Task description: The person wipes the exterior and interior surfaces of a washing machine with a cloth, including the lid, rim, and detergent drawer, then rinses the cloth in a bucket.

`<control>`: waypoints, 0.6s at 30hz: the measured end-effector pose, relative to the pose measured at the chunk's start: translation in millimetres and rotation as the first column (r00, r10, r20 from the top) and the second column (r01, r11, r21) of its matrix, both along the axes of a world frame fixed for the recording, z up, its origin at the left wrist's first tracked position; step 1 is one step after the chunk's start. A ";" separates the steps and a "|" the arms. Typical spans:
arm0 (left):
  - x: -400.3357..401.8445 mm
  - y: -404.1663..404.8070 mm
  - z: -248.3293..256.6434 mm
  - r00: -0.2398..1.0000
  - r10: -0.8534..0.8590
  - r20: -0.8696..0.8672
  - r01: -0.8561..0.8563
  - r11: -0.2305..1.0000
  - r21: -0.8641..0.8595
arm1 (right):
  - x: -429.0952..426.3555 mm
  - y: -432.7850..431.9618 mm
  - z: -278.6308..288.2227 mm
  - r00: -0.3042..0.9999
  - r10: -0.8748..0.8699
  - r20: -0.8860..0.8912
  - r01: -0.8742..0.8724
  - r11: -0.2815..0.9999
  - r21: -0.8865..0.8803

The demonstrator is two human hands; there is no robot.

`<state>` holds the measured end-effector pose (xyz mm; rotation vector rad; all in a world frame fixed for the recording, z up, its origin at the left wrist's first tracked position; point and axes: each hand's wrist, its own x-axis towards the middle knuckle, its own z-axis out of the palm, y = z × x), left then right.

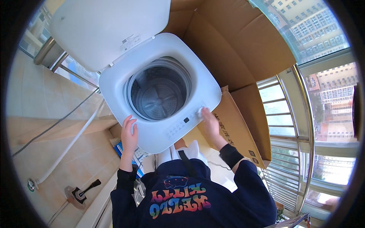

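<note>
A white top-loading washing machine (148, 142) stands before me with its lid (111, 31) raised. Inside is a metal drum (159, 94) with a ribbed disc at its bottom; no laundry shows in it. My left hand (129, 136) rests at the machine's front left edge, fingers apart, holding nothing. My right hand (210, 122) is over the right end of the control panel (176, 128), blurred at the fingertips. A small white thing or a pale knob shows at those fingertips; I cannot tell which, nor whether it is gripped. A small dark display sits left of that hand.
A large open cardboard box (236, 42) stands behind and right of the machine. At the left, a white hose (71, 142) and a grey cord (57, 122) run past the tiled wall, near a wall-mounted valve lever (82, 193). Metal railings (305, 114) and windows line the right side.
</note>
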<state>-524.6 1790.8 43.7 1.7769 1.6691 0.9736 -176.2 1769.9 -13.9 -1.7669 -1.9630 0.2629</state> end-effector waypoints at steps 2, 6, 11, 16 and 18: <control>-11.0 -8.9 -11.2 1.000 0.008 0.003 -0.008 1.000 -0.009 | -28.9 -25.8 4.6 0.989 0.149 -0.010 -0.149 0.985 -0.089; -26.4 -25.5 -11.1 0.996 0.078 0.053 -0.072 0.992 -0.104 | -102.3 -40.2 18.1 0.906 0.422 -0.010 -0.418 0.893 -0.165; -46.0 -37.6 -22.4 0.967 0.072 -0.245 -0.052 0.995 0.084 | -192.1 -10.9 5.2 0.821 0.569 0.045 -0.565 0.822 -0.073; -53.0 -53.9 -41.4 0.983 0.121 -0.135 -0.117 0.992 0.040 | -270.6 10.0 6.7 0.804 0.593 -0.057 -0.590 0.805 0.062; -51.9 -65.3 -52.1 0.985 0.157 -0.066 -0.158 0.987 -0.018 | -262.7 -4.5 -3.5 0.735 0.676 -0.056 -0.678 0.735 -0.021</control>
